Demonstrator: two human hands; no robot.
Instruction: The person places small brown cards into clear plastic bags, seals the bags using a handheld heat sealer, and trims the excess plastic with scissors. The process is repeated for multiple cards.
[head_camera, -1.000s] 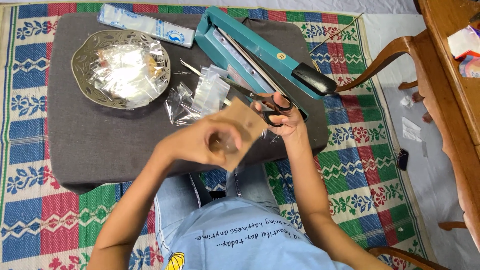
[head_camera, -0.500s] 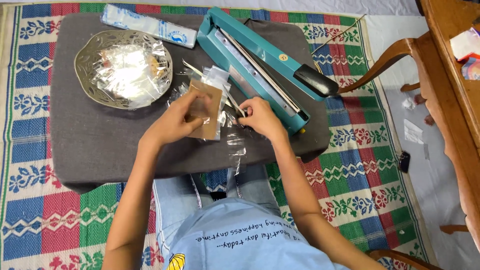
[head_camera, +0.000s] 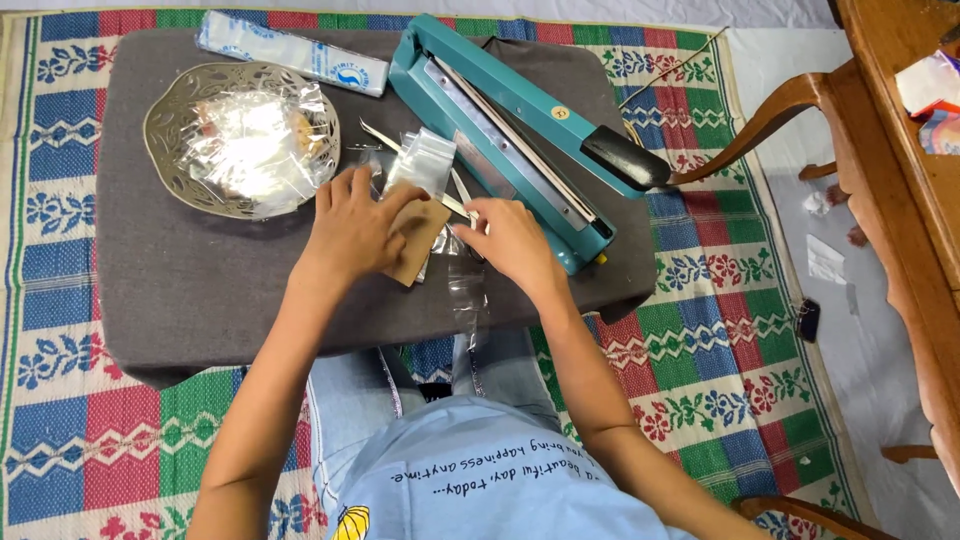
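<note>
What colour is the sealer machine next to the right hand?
Teal, with a black handle; the sealer machine shows clearly in the head view, beside the right hand.

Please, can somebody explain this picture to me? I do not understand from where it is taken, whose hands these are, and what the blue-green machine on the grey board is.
The camera sits on the person's head and looks down, so you see their own two arms. The left hand presses on a flat brown cardboard piece. The right hand touches a thin clear plastic bag beside it. Both lie on a dark grey padded board over a colourful woven floor mat. The teal long-armed machine with a black handle looks like a heat sealer for bags. To the left stands a pierced silver metal bowl holding clear wrapped packets, and behind it a long white and blue packet. A brown wooden chair stands at the right.
</note>
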